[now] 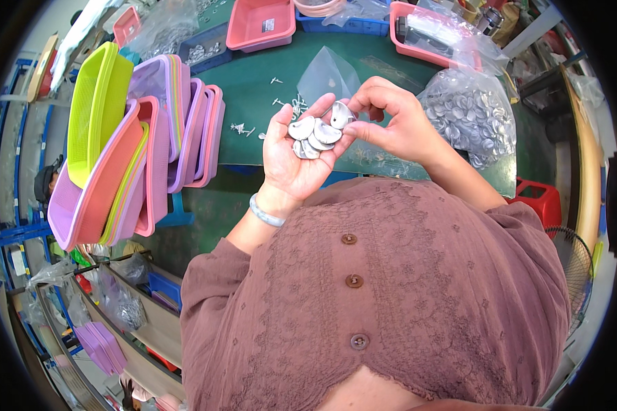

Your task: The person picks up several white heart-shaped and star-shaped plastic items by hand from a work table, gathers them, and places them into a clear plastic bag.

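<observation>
Palm up over the near edge of the green table (243, 96), my left hand (284, 161) cups several shiny, silvery curved discs (308, 145). At its fingertips, my right hand (394, 116) has thumb and forefinger pinched on one silvery disc (340, 115). That piece stands more upright than the others, and a small dark hole shows in it. Just beyond the left hand lies a small heap of silvery pin-like parts (299, 106), partly hidden by the fingers. More loose pins (240, 129) are scattered to the left.
A plastic bag full of similar discs (469, 113) sits on the right. Stacked purple and pink baskets (161, 137), with a lime-green basket (99, 109), stand left. Beyond are a pink tray (262, 24), a blue tray of metal parts (206, 51) and a clear sheet (328, 72).
</observation>
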`<state>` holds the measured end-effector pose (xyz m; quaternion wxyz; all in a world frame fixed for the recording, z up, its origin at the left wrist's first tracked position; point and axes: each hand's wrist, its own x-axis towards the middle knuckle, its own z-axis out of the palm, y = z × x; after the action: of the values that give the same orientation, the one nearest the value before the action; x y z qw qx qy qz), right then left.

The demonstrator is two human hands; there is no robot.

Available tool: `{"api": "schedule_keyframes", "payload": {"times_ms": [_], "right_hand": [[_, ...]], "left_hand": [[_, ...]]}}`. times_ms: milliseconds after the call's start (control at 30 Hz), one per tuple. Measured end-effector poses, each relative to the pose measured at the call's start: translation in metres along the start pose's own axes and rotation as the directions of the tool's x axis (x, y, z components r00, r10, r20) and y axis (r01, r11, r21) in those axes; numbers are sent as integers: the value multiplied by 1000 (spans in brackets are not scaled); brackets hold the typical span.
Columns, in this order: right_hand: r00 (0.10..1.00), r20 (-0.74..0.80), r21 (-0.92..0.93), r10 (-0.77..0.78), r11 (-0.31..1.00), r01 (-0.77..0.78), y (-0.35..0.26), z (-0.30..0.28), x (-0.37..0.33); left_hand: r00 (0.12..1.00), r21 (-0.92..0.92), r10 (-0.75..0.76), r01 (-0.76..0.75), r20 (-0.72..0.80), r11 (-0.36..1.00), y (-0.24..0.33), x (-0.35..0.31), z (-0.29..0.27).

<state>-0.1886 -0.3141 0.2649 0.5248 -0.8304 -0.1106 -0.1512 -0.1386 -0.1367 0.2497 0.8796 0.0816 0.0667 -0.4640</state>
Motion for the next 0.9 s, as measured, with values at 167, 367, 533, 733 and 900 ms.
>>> {"api": "schedule_keyframes", "payload": {"times_ms": [167, 367, 533, 733, 900], "right_hand": [[969, -34, -189, -244, 954, 233, -4, 6, 0], [953, -2, -368, -302, 887, 280, -4, 11, -3], [945, -23, -381, -327, 876, 294, -4, 13, -3], [957, -22, -356, -291, 896, 264, -3, 12, -3], [968, -22, -332, -252, 915, 230, -2, 11, -5]], "left_hand": [[999, 37, 34, -34, 8, 999, -4, -2, 3], [999, 1, 21, -21, 35, 1000, -5, -3, 0], [999, 39, 36, -37, 38, 999, -5, -5, 2], [997, 85, 66, -69, 45, 994, -6, -6, 5], [996, 72, 66, -70, 61, 995, -7, -7, 5]]}}
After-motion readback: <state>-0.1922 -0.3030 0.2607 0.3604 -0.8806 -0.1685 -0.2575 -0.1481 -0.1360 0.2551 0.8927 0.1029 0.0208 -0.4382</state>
